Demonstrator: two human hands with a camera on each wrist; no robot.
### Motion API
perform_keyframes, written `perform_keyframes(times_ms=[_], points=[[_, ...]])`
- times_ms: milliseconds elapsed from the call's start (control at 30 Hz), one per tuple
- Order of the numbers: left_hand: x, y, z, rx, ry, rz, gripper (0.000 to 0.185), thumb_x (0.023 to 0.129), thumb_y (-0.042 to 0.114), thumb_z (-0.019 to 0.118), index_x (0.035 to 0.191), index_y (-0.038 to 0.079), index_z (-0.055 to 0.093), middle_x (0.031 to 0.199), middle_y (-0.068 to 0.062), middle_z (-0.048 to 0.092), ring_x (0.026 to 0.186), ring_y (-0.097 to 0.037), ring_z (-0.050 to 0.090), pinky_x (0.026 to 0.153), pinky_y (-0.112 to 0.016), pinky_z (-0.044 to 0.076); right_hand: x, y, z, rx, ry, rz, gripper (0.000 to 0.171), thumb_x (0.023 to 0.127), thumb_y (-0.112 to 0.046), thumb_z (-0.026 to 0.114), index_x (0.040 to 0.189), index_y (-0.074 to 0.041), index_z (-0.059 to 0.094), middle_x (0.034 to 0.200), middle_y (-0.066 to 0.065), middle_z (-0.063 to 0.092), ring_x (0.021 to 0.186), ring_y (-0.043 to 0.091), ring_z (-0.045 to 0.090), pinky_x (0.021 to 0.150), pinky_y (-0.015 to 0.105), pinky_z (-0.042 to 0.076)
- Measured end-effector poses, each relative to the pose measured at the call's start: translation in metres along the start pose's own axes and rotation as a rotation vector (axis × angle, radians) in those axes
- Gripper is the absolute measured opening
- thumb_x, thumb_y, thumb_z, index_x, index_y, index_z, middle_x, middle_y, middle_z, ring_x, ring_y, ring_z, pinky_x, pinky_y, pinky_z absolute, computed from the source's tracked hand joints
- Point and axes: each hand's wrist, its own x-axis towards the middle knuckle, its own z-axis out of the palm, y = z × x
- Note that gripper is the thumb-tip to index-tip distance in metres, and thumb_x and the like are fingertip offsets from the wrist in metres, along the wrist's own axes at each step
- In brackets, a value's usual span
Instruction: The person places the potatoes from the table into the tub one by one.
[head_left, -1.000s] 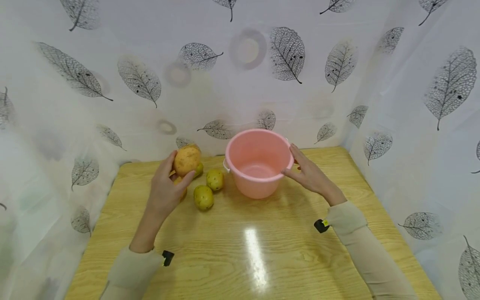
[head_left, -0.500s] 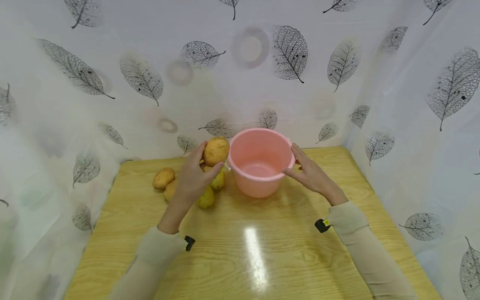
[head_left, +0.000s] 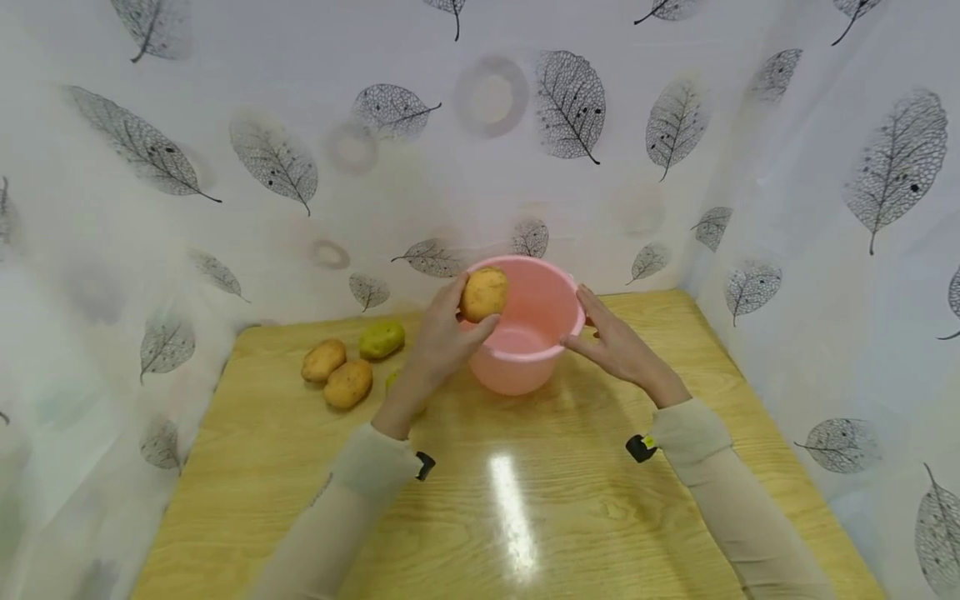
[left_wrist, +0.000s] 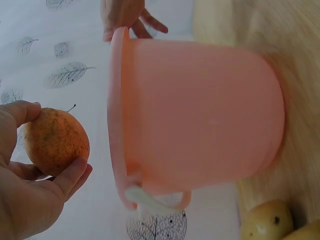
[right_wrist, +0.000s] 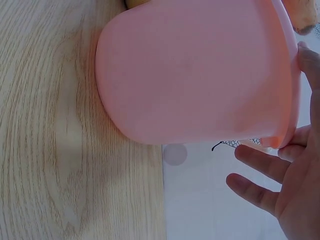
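"Potato [head_left: 486,293] first: where is it?"

"Up in the left hand [head_left: 444,340], thumb and fingers curled round it, over the left side of the pink bucket [head_left: 513,375] and clear of the rim."

"The right hand [head_left: 621,348]?"

"Holding the rim on the right, thumb and forefinger set wide apart, two other fingers stretched out free."

"Where does the bucket stand?"

"Upright on the table [head_left: 555,517], near its back edge."

"And towards the back left corner?"

"Two more potatoes [head_left: 348,384], side by side, a green fruit [head_left: 382,340] just beside them. A second green fruit [head_left: 392,379] is mostly hidden."
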Motion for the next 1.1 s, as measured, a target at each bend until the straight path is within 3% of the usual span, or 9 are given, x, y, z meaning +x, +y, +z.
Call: perform_keyframes(times_ms=[100, 200, 400, 667, 1100], points=[[0.007, 0.003, 0.011, -0.032, -0.023, 0.059, 0.074, 0.093, 0.012, 0.077, 0.156, 0.005, 0.04, 0.145, -0.016, 0.051, 0.12, -0.027, 0.058, 0.097, -0.038, 0.056, 0.0, -0.003, -0.001, 0.004, 0.003, 0.004, 0.093, 0.1, -0.046, 0.067, 0.168, -0.021, 0.009, 0.173, 0.002, 0.011, 0.137, 0.034, 0.051, 0.107, 0.058, 0.046], [0.012, 0.005, 0.022, -0.021, -0.045, 0.069, 0.072, 0.093, 0.012, 0.077, 0.156, 0.009, 0.041, 0.143, -0.012, 0.053, 0.117, -0.025, 0.06, 0.096, -0.038, 0.056, -0.001, -0.005, -0.002, 0.005, -0.001, 0.005, 0.093, 0.1, -0.047, 0.066, 0.168, -0.02, 0.009, 0.173, 0.003, 0.011, 0.136, 0.033, 0.051, 0.107, 0.058, 0.047], [0.017, 0.009, 0.039, 0.05, -0.075, 0.005, 0.076, 0.095, 0.021, 0.076, 0.157, 0.002, 0.037, 0.145, -0.015, 0.052, 0.12, -0.026, 0.057, 0.099, -0.042, 0.055, -0.002, -0.004, -0.002, 0.009, -0.004, 0.01, 0.094, 0.1, -0.046, 0.066, 0.168, -0.017, 0.008, 0.173, 0.004, 0.012, 0.138, 0.033, 0.05, 0.106, 0.058, 0.047], [0.028, 0.012, 0.061, 0.142, -0.096, -0.079, 0.079, 0.095, 0.029, 0.076, 0.159, 0.005, 0.035, 0.15, -0.013, 0.05, 0.13, -0.028, 0.053, 0.109, -0.044, 0.048, -0.001, -0.002, -0.002, 0.003, -0.016, 0.017, 0.094, 0.101, -0.048, 0.064, 0.167, -0.014, 0.006, 0.173, 0.01, 0.009, 0.142, 0.036, 0.045, 0.107, 0.061, 0.045], [0.033, 0.008, 0.076, 0.165, -0.126, -0.104, 0.082, 0.096, 0.03, 0.076, 0.16, 0.004, 0.032, 0.154, -0.014, 0.046, 0.135, -0.029, 0.05, 0.112, -0.044, 0.045, -0.002, -0.003, -0.001, 0.0, -0.006, 0.012, 0.094, 0.101, -0.05, 0.064, 0.167, -0.016, 0.007, 0.173, 0.006, 0.01, 0.144, 0.035, 0.042, 0.107, 0.058, 0.047]])
